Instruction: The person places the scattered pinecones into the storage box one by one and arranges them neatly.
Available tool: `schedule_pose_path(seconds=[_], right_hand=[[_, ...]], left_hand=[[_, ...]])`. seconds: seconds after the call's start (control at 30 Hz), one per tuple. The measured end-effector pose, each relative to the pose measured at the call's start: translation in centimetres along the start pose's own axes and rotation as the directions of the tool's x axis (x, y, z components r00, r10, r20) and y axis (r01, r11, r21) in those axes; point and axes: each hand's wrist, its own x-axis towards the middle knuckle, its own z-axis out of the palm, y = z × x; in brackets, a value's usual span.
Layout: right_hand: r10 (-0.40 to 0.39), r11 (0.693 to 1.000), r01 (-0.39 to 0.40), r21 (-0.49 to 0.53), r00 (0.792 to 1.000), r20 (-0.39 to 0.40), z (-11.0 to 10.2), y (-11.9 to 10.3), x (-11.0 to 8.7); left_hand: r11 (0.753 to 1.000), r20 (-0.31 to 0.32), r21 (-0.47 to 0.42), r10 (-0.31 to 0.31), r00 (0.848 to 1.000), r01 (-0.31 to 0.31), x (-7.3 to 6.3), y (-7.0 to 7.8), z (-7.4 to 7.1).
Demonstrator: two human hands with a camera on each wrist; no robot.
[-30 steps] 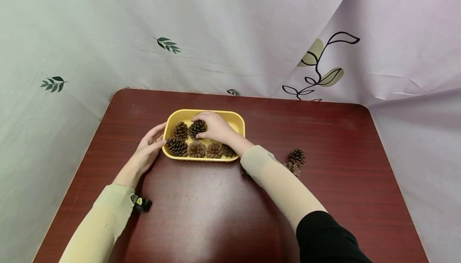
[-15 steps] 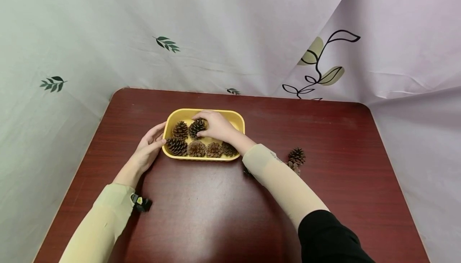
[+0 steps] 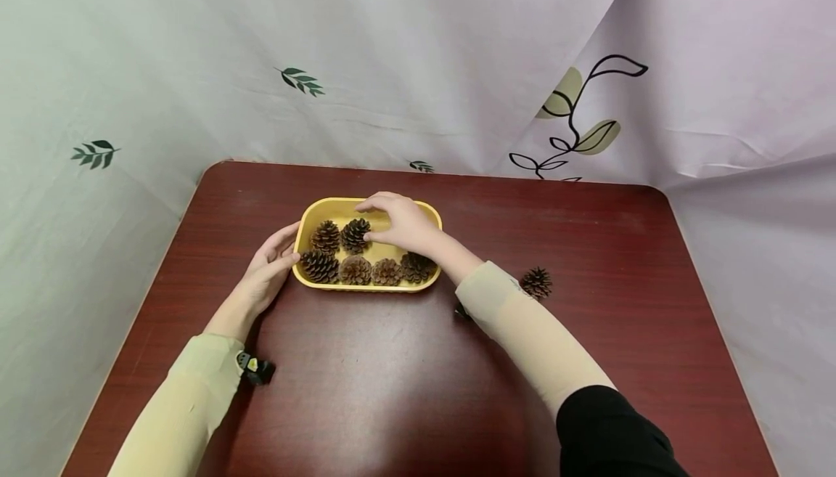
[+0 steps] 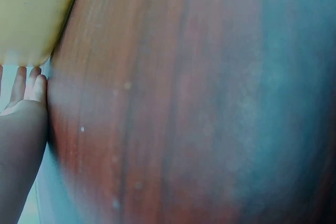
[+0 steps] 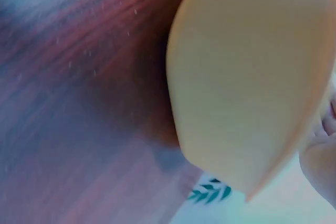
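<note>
A yellow plastic tray (image 3: 369, 289) holds several brown pine cones, some along its near wall and two behind them at the left. My left hand (image 3: 266, 271) rests against the tray's left end, thumb at the rim and straight fingers (image 4: 19, 85) on the wall. Over the tray, my right hand (image 3: 405, 226) is spread, its thumb beside the dark pine cone (image 3: 355, 235) in the back row. Nothing is gripped between its fingers. In the right wrist view, the tray's outer wall (image 5: 247, 77) fills the middle, with the right hand at the right edge.
Another pine cone (image 3: 536, 283) lies on the dark red table (image 3: 366, 368), right of the tray. Part of a dark object (image 3: 461, 311) shows beneath the right forearm. A pale curtain (image 3: 392, 63) with leaf prints hangs behind the table.
The right hand has let go of the dark pine cone, which stays in the tray's back row. Its fingers have spread and drawn back to the right. The left hand holds its place.
</note>
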Motion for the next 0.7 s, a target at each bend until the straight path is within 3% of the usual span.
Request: schedule_pose_path(seconds=[0.7], right_hand=[[-0.053, 0.999, 0.051, -0.02, 0.989, -0.137, -5.8, -0.5, -7.9]], left_hand=[[1.0, -0.006, 0.019, -0.012, 1.0, 0.012, 0.0, -0.1, -0.1]])
